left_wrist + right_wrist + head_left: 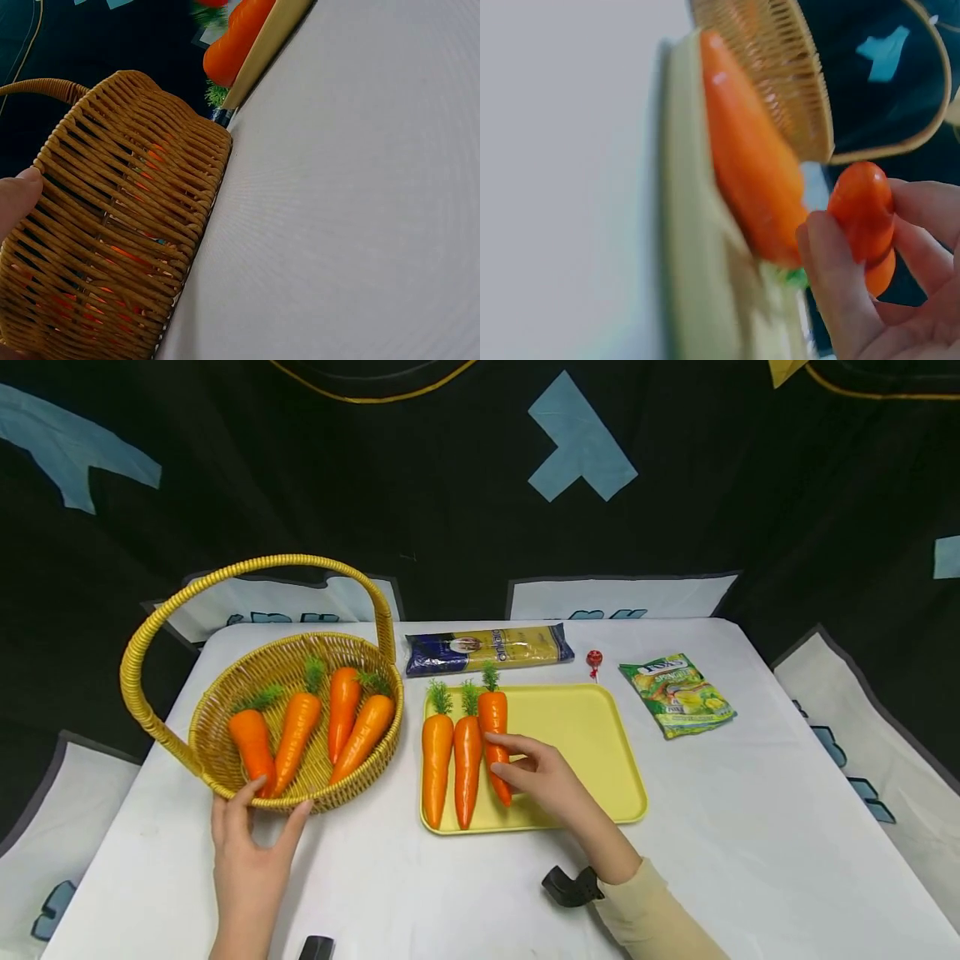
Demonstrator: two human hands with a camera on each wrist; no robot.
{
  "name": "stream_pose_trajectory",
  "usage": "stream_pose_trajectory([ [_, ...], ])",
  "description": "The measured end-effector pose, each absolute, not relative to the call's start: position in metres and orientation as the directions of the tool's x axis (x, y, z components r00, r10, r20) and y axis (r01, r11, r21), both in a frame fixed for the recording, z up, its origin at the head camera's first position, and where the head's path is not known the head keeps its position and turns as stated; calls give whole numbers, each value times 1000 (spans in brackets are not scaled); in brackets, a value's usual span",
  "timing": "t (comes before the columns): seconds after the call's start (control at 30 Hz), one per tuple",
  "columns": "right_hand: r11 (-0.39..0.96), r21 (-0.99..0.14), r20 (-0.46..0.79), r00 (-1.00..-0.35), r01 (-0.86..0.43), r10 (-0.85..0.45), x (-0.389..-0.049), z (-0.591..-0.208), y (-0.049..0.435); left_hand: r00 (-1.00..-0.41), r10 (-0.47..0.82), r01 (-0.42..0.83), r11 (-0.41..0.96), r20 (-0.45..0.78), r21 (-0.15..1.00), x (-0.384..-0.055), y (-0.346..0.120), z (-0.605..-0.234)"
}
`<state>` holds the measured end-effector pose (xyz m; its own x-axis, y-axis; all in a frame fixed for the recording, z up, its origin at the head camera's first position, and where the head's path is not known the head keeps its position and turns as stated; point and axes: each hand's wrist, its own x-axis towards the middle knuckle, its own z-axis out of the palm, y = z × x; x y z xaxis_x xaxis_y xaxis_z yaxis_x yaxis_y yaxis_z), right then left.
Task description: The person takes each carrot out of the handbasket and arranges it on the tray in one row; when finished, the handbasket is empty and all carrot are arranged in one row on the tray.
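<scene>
My right hand (551, 781) pinches an orange carrot (493, 714) with a green top between thumb and fingers, over the yellow tray (577, 752). In the right wrist view the held carrot (861, 199) appears raised off the tray. Left of it, two more carrots, one lighter (437, 768) and one redder (467, 768), lie side by side on the tray. At the near rim of a wicker basket (398, 718), my left hand (251, 860) grips with fingers over the edge; its thumb (19, 195) presses the outer wall. Several carrots (296, 735) lie inside the basket.
Behind the tray lies a blue and yellow pasta packet (491, 647). A red lollipop (594, 658) and a green candy bag (677, 695) are to the right. The basket's tall handle (131, 668) arches up. A dark patterned cloth (450, 502) hangs behind the white table (750, 843).
</scene>
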<state>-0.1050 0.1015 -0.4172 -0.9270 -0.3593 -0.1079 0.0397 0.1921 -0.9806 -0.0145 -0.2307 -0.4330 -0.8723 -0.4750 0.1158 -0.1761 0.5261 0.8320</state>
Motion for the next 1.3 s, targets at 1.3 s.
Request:
stream_pose_trajectory([
  [1.3, 389, -891, 77, -921, -236, -381, -105, -387, 58, -874, -477, -181, 502, 96, 846, -15, -229, -432],
])
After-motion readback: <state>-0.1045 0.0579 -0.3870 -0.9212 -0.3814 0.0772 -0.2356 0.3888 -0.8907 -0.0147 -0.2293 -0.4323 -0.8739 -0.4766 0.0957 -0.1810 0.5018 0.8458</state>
